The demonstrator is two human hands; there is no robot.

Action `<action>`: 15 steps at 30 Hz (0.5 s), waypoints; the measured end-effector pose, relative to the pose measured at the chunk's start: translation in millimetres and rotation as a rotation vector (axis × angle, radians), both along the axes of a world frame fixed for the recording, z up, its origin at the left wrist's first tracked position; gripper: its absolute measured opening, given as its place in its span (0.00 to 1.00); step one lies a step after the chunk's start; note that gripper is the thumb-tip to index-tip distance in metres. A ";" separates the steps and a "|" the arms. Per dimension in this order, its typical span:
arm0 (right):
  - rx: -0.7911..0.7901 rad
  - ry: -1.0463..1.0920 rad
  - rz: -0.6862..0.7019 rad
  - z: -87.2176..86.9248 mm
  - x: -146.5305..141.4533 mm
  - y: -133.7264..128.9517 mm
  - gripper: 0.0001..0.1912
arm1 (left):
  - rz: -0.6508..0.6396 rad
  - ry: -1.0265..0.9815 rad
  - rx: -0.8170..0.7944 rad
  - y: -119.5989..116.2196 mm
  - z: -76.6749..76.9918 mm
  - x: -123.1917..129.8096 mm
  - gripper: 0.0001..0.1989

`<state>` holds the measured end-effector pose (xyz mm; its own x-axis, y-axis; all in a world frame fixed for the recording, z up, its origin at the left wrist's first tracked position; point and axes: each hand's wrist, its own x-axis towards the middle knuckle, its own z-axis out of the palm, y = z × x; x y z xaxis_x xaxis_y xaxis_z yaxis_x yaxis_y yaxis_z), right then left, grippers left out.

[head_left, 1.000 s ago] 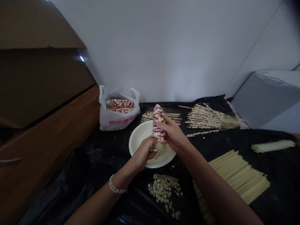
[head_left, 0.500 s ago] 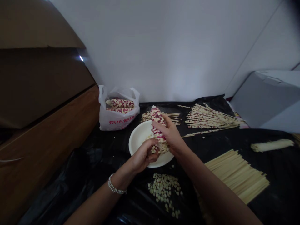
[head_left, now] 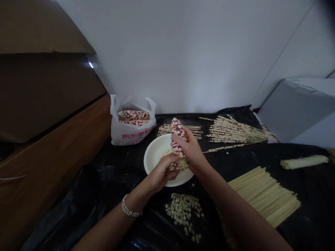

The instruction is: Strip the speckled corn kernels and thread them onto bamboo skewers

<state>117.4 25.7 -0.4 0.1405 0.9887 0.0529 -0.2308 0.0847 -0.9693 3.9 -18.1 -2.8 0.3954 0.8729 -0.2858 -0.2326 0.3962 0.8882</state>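
A corn cob [head_left: 178, 134] with purple and cream kernels is held tilted, its tip pointing away from me. My right hand [head_left: 192, 150] wraps around its side. Toward my end the cob is stripped to bare rows. My left hand [head_left: 163, 173] is curled under that end, thumb against the cob, with loose corn kernels [head_left: 172, 166] in its fingers. A white bowl [head_left: 150, 157] stands below both hands with some kernels inside, partly hidden by them. Closer to me, a pile of pale kernels [head_left: 183, 211] lies on the black plastic sheet [head_left: 110, 195].
Behind the bowl on the left, a white plastic bag [head_left: 131, 136] contains more cobs. Kernel-threaded sticks [head_left: 230, 130] lie at the back right, with a smaller bunch [head_left: 163, 129] behind the bowl. Bare sticks [head_left: 264, 195] and a stripped pale cob [head_left: 303, 162] lie on the right.
The cob and my right hand have shifted slightly to the right. My left thumb has pushed a little farther along the cob's lower end.
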 end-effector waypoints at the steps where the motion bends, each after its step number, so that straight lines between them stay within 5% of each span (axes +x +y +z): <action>1: -0.009 -0.003 0.003 0.2 -0.3 -0.2 0.26 | -0.001 0.010 0.001 0.3 0.2 0.0 0.12; 15: 0.027 -0.049 -0.005 -7.3 -2.7 1.0 0.31 | 0.008 0.061 -0.002 1.2 -6.9 -0.2 0.06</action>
